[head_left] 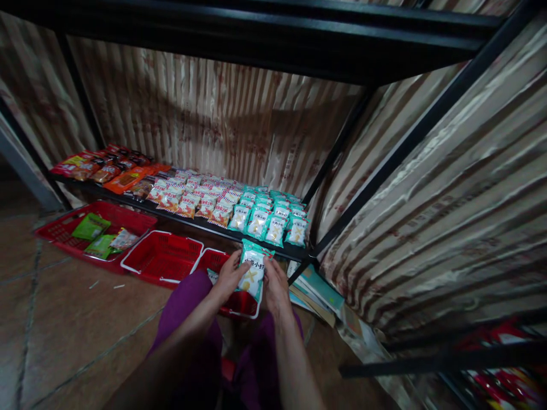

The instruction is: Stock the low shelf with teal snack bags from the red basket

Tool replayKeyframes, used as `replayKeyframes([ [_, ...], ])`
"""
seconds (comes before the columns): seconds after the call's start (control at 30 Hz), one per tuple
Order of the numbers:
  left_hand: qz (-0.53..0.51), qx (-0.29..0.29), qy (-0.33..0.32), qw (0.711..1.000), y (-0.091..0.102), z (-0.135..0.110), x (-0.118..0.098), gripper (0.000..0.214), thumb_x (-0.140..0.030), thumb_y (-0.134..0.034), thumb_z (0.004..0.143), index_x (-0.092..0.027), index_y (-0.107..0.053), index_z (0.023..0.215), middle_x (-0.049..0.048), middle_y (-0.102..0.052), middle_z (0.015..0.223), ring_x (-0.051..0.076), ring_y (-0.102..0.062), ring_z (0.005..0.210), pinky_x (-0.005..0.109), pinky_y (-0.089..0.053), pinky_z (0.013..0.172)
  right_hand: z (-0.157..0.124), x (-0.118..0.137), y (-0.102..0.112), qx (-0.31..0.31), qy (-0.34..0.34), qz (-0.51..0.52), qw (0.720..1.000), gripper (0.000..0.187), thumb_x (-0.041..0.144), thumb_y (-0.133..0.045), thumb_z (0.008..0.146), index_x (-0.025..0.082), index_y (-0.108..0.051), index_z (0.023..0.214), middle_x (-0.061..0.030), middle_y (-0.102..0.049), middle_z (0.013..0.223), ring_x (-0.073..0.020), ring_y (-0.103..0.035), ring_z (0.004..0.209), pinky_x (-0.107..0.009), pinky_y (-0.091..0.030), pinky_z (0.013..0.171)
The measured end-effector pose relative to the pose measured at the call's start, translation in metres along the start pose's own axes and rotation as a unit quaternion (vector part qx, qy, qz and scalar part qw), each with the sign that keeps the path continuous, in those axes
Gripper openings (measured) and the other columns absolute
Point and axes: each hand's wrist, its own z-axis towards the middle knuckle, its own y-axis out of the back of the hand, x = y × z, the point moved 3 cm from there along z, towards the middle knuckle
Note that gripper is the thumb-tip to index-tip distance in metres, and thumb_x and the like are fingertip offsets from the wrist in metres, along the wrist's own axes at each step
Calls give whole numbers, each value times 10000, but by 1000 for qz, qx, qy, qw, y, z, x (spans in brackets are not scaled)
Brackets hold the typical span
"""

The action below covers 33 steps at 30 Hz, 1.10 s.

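Note:
A teal-and-white snack bag [253, 273] is held upright between my two hands, above a red basket [239, 306] by my knees. My left hand [229, 278] grips the bag's left edge, its thumb on the front. On the opposite edge, my right hand [276, 282] is closed with the fingers partly hidden behind the bag. Just beyond, matching teal snack bags [258, 222] stand in rows at the right end of the low black shelf [205, 225]. Part of another bag shows inside the basket beside my left hand.
Red-and-white snack bags [188, 202] and orange packets [126, 179] fill the shelf further left. A red basket [164, 256] stands mid-floor, and another basket [55, 233] holds green packets [92, 226]. Flattened cardboard [318, 287] lies under the right shelf post. A black upper shelf [256, 45] hangs overhead.

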Motion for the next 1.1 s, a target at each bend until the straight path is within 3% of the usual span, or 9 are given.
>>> replayKeyframes([
  [0.3,32,27,5,999,-11,-22,-17,576,-409,-764,652,-175,-589,1148,119,-641,1183,278,-563,1154,356,-482,914,-12,16,2,-35,-12,62,997,400,405,-811,539,183,-696,851,-8,-731,727,-152,-652,597,-229,-486,534],
  [0.47,26,26,4,999,-18,-29,-25,601,-463,-768,645,-174,-586,1139,121,-648,1161,257,-616,1062,344,-487,895,-15,19,3,-45,-11,94,995,419,389,-818,520,180,-678,855,-16,-732,716,-186,-670,627,-266,-510,565],
  [0.8,25,-9,-20,999,-31,-29,-37,476,-539,-717,640,-175,-603,925,34,-695,852,202,-654,836,251,-502,676,-20,11,8,-27,-11,95,995,397,352,-802,550,191,-685,893,-3,-723,695,-193,-677,676,-277,-523,616],
  [1.1,-22,-54,-11,998,-28,-27,-23,353,-429,-735,618,-180,-555,794,-37,-620,682,105,-570,590,210,-450,582,-30,9,11,-49,1,74,996,357,385,-791,570,191,-686,850,10,-725,744,-147,-652,641,-236,-502,611],
])
